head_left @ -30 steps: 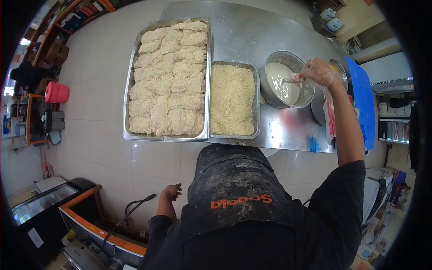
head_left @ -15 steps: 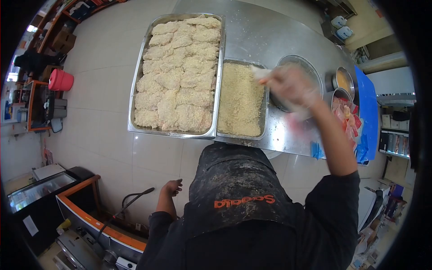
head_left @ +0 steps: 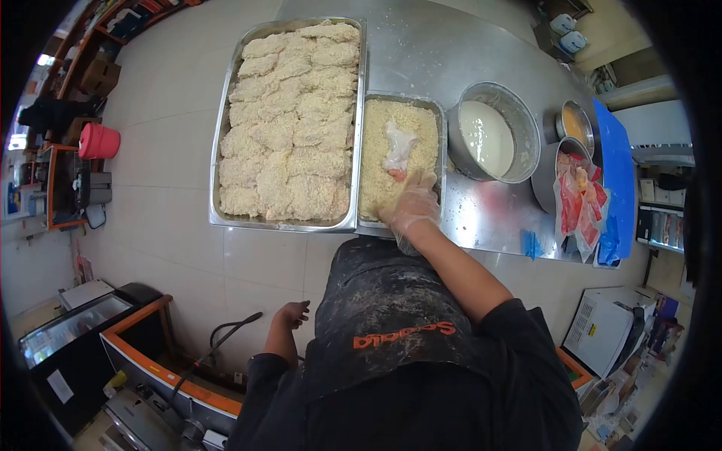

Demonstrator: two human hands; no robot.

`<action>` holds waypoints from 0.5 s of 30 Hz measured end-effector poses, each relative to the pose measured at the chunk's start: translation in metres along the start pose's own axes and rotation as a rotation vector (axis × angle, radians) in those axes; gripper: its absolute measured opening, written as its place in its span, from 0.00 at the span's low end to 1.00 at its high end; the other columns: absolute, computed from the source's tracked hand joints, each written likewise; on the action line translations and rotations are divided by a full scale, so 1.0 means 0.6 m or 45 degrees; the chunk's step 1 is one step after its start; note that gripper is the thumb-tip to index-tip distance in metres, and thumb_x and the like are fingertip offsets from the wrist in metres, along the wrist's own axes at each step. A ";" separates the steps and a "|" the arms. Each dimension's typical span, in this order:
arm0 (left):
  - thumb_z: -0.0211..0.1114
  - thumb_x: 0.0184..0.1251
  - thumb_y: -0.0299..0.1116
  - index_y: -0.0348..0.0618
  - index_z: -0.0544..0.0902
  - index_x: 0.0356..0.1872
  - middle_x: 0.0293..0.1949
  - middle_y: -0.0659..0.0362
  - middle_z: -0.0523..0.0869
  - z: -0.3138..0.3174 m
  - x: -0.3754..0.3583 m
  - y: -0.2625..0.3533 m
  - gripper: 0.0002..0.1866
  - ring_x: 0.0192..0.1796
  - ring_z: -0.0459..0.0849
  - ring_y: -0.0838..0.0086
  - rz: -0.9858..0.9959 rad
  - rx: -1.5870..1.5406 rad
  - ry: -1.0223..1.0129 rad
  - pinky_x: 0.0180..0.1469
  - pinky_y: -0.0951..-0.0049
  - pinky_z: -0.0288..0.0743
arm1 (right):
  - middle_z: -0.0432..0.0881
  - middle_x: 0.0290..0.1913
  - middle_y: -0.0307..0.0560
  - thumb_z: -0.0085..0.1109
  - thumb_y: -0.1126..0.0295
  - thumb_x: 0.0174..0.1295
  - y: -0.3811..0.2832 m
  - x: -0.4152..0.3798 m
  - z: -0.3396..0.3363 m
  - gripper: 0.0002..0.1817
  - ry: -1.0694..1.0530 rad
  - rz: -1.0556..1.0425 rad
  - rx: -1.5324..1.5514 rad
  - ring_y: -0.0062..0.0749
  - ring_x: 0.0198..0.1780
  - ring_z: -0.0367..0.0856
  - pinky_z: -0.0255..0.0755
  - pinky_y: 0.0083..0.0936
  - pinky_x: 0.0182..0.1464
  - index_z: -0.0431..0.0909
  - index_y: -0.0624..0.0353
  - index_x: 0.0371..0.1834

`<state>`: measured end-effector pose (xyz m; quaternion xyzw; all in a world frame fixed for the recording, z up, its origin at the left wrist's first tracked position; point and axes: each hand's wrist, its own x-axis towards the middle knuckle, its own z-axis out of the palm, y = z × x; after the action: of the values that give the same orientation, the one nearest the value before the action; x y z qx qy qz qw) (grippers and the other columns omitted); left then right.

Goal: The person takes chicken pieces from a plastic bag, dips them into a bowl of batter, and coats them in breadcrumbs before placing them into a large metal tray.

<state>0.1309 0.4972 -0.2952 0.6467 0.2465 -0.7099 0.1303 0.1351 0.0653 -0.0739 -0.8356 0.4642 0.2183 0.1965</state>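
Observation:
My right hand (head_left: 416,204), in a clear plastic glove, is over the near part of the crumb tray (head_left: 441,161), its fingers apart and touching the crumbs. Just beyond the fingertips a batter-coated white piece (head_left: 399,146) lies on the crumbs, with a reddish end toward me. To the left, a large metal tray (head_left: 361,68) holds rows of crumb-coated pieces (head_left: 293,113). My bare left hand (head_left: 292,315) hangs beside my apron, away from the table, holding nothing, with its fingers partly spread.
Right of the crumbs stands a bowl of white batter (head_left: 489,139). Farther right are a small bowl of orange liquid (head_left: 574,128), a pot (head_left: 547,177) with red and white plastic bags (head_left: 580,203), and a blue board (head_left: 613,173). A pink bucket (head_left: 99,140) stands at the left.
My right hand has moved left and toward me, from over the batter bowl to the crumb tray. The white piece it held now lies on the crumbs.

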 end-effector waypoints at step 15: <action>0.52 0.73 0.55 0.42 0.78 0.54 0.29 0.61 0.79 0.014 -0.008 -0.001 0.26 0.21 0.67 0.78 0.072 -0.103 -0.025 0.23 0.73 0.62 | 0.77 0.57 0.66 0.65 0.71 0.49 0.028 0.153 -0.073 0.36 0.250 -0.594 0.477 0.56 0.59 0.78 0.72 0.37 0.61 0.67 0.66 0.64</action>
<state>0.1238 0.4929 -0.2900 0.6406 0.2555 -0.7017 0.1788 0.1720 -0.0292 -0.0900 -0.8859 0.3088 -0.0039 0.3460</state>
